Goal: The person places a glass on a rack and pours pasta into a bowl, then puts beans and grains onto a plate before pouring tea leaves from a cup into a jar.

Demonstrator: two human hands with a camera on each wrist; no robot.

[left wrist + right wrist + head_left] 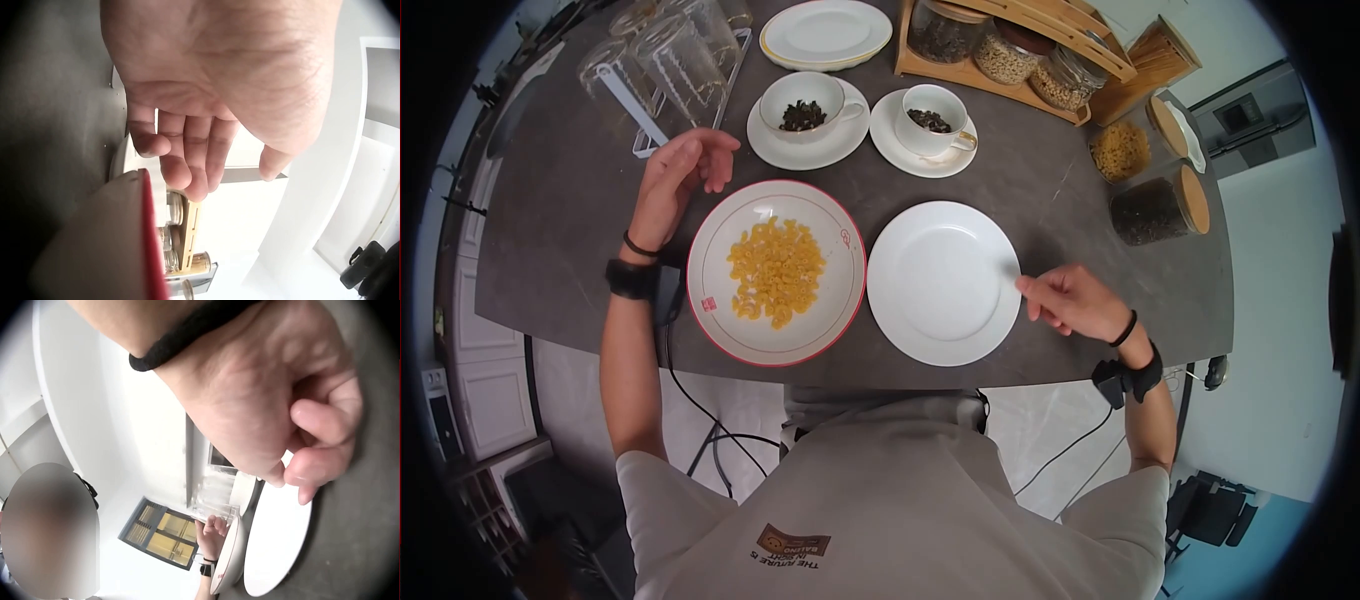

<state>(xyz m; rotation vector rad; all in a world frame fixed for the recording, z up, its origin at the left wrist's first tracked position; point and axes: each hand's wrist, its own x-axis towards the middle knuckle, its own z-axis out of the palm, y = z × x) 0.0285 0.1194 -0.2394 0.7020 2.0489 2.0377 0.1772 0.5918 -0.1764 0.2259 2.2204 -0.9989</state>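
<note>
My left hand (683, 180) is raised beside the upper left rim of a red-rimmed bowl (710, 235), its fingers loosely bent and holding nothing. Yellow elbow macaroni (776, 270) lies in the middle of that bowl. In the left wrist view, the palm shows above the bowl's side (100, 244). A white plate (945, 340) sits right of the bowl, close against it. At its right edge is my right hand (1075, 302), with fingers loosely curled and the thumb tip right at the rim. The right wrist view shows these fingers (319, 465) overlapping one end of the plate.
Two white cups, one (785, 90) wide and one (925, 100) narrower, hold dark leaves on saucers behind. Oval dishes (825, 35) and a rack of glasses (680, 70) stand at the back. Right are a wooden jar shelf (1000, 75), a pasta jar (1122, 150) and a dark-filled jar (1150, 212).
</note>
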